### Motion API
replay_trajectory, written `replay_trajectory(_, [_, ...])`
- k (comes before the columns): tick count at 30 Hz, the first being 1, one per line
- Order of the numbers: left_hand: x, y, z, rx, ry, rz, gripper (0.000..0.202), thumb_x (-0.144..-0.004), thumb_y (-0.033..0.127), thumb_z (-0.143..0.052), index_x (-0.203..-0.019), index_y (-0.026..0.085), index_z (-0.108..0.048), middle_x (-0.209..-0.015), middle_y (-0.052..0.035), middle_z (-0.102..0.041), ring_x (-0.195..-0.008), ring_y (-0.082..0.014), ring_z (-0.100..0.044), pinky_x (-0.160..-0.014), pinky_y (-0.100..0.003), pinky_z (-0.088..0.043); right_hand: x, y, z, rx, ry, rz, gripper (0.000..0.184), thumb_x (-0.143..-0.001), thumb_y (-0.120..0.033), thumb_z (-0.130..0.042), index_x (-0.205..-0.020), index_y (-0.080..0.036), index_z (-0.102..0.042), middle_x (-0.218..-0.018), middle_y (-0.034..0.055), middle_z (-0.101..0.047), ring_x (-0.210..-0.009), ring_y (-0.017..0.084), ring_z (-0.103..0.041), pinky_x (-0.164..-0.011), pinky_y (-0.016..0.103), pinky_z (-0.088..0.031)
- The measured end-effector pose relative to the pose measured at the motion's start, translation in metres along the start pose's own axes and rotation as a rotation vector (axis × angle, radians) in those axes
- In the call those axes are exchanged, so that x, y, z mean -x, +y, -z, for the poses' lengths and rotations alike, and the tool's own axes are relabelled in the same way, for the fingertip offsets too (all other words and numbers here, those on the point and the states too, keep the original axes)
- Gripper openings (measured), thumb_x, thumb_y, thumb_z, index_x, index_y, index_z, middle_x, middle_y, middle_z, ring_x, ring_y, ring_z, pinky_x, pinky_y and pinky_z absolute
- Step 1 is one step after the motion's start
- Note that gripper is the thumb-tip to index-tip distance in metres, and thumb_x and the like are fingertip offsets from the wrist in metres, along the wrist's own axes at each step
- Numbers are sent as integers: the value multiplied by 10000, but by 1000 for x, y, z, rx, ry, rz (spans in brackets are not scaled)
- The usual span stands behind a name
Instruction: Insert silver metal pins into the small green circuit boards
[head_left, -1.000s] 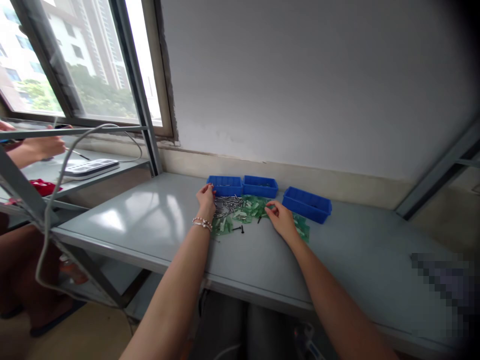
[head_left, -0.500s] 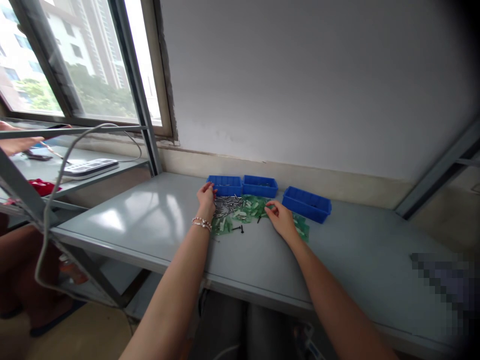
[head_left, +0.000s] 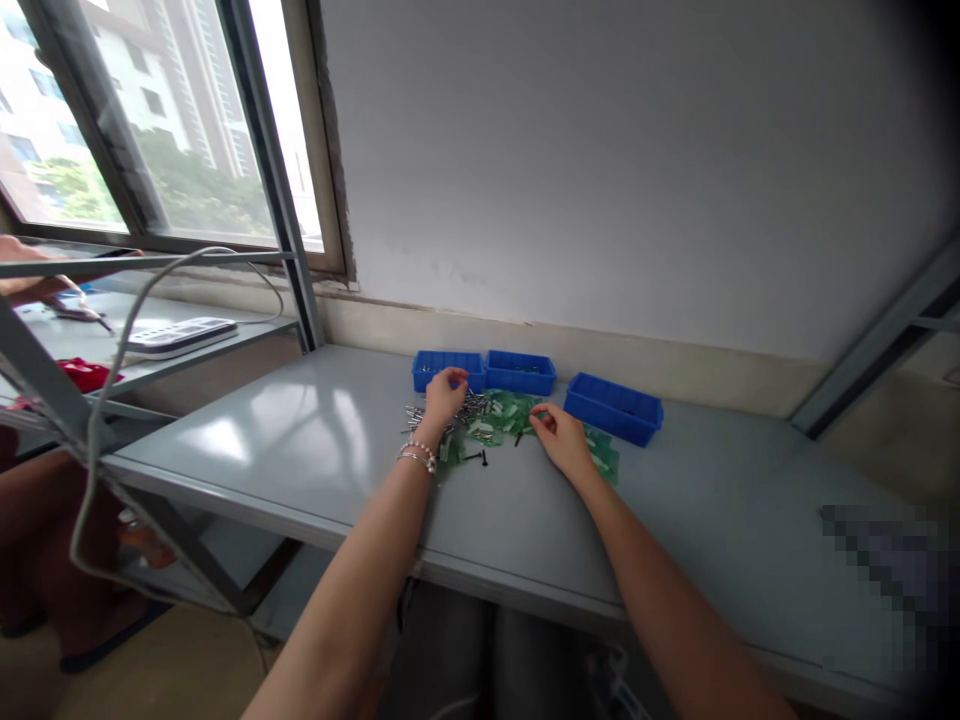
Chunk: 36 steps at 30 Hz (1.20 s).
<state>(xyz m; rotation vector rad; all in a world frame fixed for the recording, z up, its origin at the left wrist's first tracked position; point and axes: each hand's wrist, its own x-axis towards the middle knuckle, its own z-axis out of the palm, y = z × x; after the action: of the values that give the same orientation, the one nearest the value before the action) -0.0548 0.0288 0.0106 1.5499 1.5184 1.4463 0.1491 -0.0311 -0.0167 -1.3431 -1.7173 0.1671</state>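
Note:
My left hand (head_left: pixel 445 394) hovers over a pile of metal screws or pins (head_left: pixel 474 404), just in front of the left blue bin (head_left: pixel 421 372). Its fingertips are pinched together; what they hold, if anything, is too small to make out. My right hand (head_left: pixel 559 432) rests beside green plastic bags (head_left: pixel 511 408), with thumb and fingers curled together. Whatever it grips is hidden. Small pale pieces show through the bags. A few black screws (head_left: pixel 484 458) lie on the tabletop between my arms. Small parts lie inside the left bin.
A middle blue bin (head_left: pixel 520 380) and a right blue bin (head_left: pixel 613 412) stand along the wall. Another green bag (head_left: pixel 602 458) lies under my right wrist. At the left, a co-worker's hands are above a neighbouring table with a white power strip (head_left: pixel 184 338). A cable (head_left: pixel 94 440) loops down there.
My left hand has moved right, from the pile's left end to above its middle, uncovering pieces on the left. My right hand stays in place. The co-worker's hands have shifted.

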Motion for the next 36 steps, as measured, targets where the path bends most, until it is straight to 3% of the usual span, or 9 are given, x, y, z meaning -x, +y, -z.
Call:
replay_trajectory(5, [8,-4,0,-351,-165,-79,255,-634,1,-560,-816,146,-664,-914,-92,-647,-949,-219,-554,-874,-299,-389,0,-1,1,5,0,7,167,-727,-285,-465,-780,-186,-589,-558,-5,-538,-494,148,-491,-507,247,-359])
replay_trajectory(10, [7,-10,0,-551,-300,-113,244,-640,20,-584,-833,140,-674,-937,-114,-650,-947,-232,-565,-850,-279,-394,1,-1,0,8,2,12,167,-731,-284,-463,-772,-186,-592,-567,0,-546,-506,149,-499,-518,248,-366])
replay_trajectory(14, [7,-11,-2,-605,-343,-146,213,-671,60,-585,-850,135,-672,-919,-117,-652,-905,-233,-578,-808,-277,-409,0,-1,0,9,-4,19,159,-727,-277,-463,-753,-188,-591,-560,2,-550,-502,150,-500,-516,249,-367])
replay_trajectory(24, [10,-8,-3,-551,-227,-178,147,-720,184,-597,-844,141,-663,-924,-117,-623,-915,-231,-554,-807,-299,-406,1,-2,0,12,-4,30,157,-731,-274,-460,-743,-189,-591,-566,4,-562,-500,147,-501,-509,245,-366])
replay_trajectory(36, [5,3,-5,-193,-130,-135,113,-713,172,-592,-787,129,-664,-767,-68,-645,-731,-178,-576,-700,-269,-419,1,0,0,6,-9,25,169,-738,-292,-458,-759,-191,-592,-564,4,-554,-496,150,-494,-505,247,-366])
